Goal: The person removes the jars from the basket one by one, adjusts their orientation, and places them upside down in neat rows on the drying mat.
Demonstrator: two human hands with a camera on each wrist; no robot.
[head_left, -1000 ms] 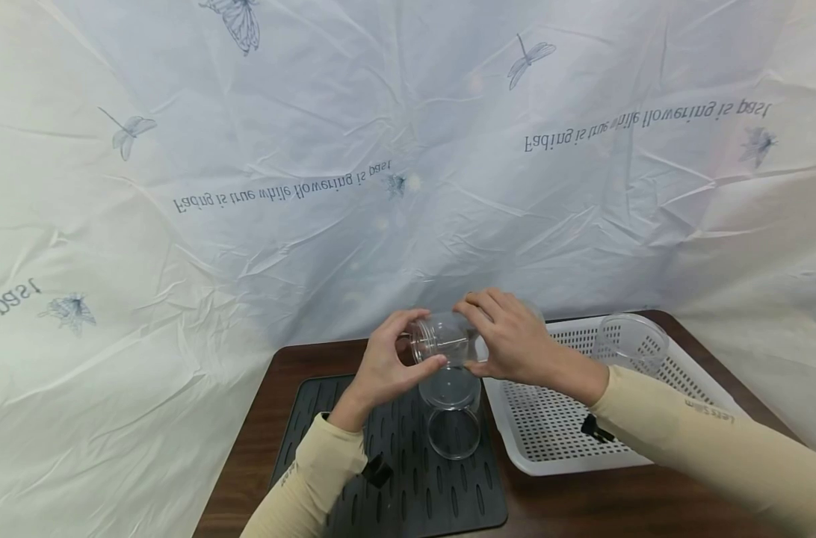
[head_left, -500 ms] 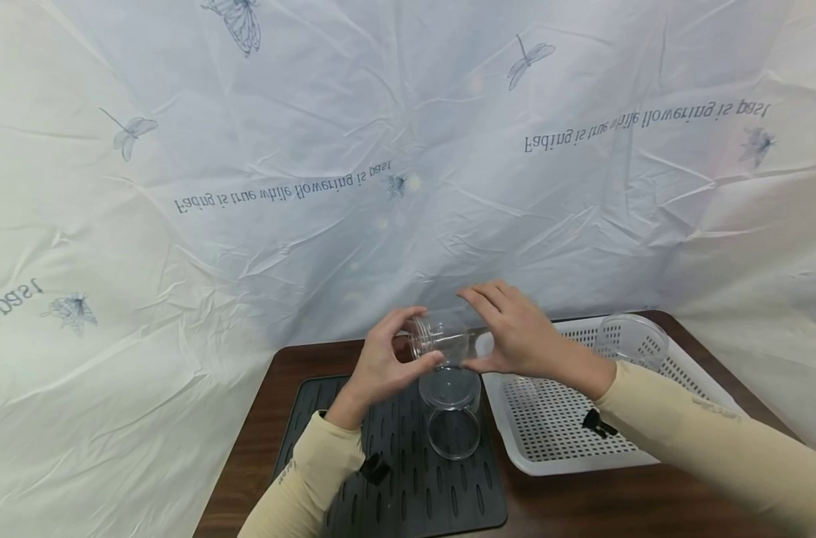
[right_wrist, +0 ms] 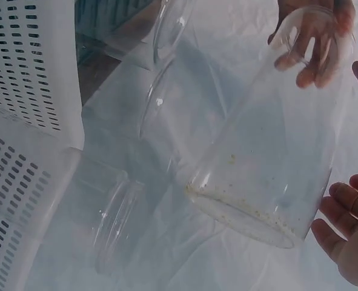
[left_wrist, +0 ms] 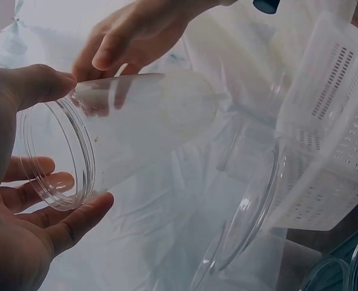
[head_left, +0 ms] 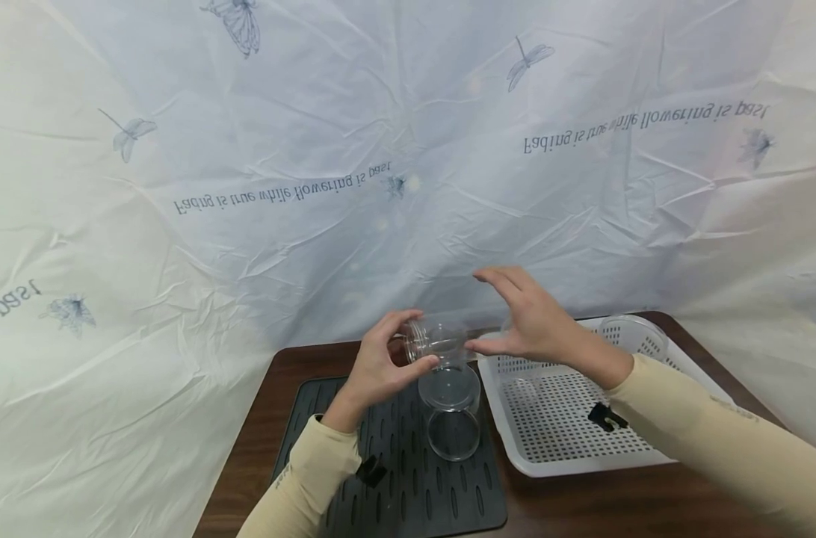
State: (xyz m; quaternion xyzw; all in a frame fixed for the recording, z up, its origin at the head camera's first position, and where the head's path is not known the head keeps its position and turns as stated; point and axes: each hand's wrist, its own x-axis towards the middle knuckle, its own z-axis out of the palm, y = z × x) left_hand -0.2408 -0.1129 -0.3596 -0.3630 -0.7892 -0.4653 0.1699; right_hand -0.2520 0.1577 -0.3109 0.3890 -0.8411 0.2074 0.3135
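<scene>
My left hand grips a clear jar by its threaded mouth end, thumb on one side and fingers on the other. The jar lies tilted on its side in the air, above the drying mat. In the right wrist view, small yellowish specks cling around the jar's base. My right hand is spread beside the base end, thumb and fingers wide apart; whether its fingertips touch the jar is hard to tell. Directly below, clear jars stand on the dark ribbed mat, overlapping in view.
To the right, a white perforated basket sits on the brown wooden table. Another clear jar is in its far right part, partly behind my right forearm. A printed pale curtain hangs behind the table.
My right hand has opened wider and moved right, away from the jar's middle. The left hand has shifted slightly left with the jar still in its grip.
</scene>
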